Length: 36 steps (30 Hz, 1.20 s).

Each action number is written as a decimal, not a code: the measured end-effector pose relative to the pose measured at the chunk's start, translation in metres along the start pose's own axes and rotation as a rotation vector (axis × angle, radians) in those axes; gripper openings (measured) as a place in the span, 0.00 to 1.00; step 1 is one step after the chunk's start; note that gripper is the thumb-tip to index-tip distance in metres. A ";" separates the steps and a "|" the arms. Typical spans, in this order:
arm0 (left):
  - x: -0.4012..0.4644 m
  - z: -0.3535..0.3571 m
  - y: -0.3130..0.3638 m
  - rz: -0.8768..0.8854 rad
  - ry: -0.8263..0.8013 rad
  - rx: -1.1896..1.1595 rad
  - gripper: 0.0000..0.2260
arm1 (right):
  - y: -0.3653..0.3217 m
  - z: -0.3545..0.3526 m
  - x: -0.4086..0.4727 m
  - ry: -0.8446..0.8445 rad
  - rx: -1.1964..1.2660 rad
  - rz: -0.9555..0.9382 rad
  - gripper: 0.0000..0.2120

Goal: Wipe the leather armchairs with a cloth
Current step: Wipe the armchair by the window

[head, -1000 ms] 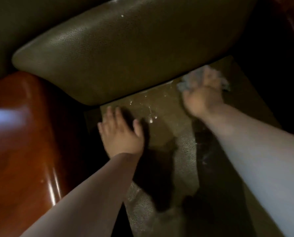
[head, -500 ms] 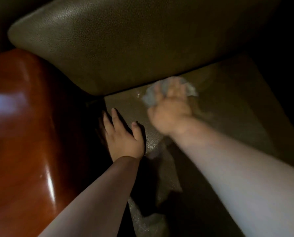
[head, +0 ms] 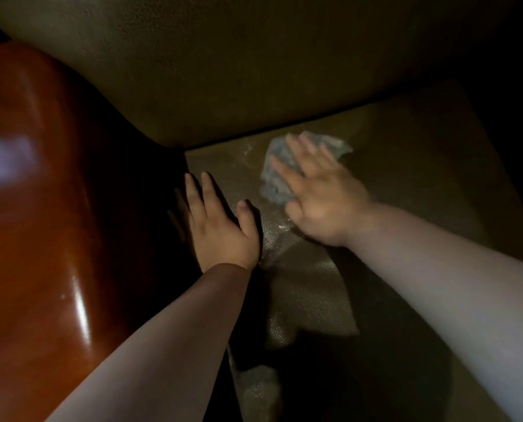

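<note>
Right hand (head: 321, 205): fingers spread flat, pressing cloth (head: 277, 175) on seat (head: 406, 184) near its back edge.
Left hand (head: 220, 229): fingers straight, resting at seat's left edge.

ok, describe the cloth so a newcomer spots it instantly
Start at the olive leather seat, just below the padded backrest. The cloth lies there under the flat right hand. It is the only pale grey, crumpled thing; the left hand covers nothing.
</note>
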<state>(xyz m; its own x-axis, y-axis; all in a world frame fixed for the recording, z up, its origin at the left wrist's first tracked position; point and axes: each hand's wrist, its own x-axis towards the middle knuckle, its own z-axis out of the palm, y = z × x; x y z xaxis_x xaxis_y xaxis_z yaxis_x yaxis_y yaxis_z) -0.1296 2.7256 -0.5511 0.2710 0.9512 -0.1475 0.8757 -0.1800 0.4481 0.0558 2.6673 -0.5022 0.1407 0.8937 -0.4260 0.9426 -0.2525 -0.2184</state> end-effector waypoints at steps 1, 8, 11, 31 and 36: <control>0.000 0.000 0.000 0.002 -0.007 0.002 0.36 | 0.009 0.000 -0.018 -0.023 -0.023 -0.087 0.38; -0.001 0.002 -0.004 0.000 0.004 -0.007 0.35 | 0.086 0.005 -0.093 0.123 0.200 0.587 0.38; -0.003 -0.006 0.001 0.004 -0.026 0.014 0.34 | 0.018 0.027 -0.090 0.173 0.096 0.493 0.36; -0.057 -0.046 -0.007 -0.026 -0.332 0.122 0.28 | -0.054 0.066 -0.165 0.144 -0.015 -0.042 0.31; -0.054 -0.061 -0.005 -0.045 -0.446 0.122 0.30 | -0.014 0.022 -0.072 0.167 0.129 0.497 0.31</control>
<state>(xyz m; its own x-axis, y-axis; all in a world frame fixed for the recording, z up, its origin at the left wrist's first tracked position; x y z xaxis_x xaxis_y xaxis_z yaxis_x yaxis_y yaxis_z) -0.1731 2.6906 -0.4922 0.3540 0.7630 -0.5408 0.9238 -0.1950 0.3295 0.0255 2.5983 -0.4874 0.6164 0.6992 -0.3623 0.7068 -0.6940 -0.1368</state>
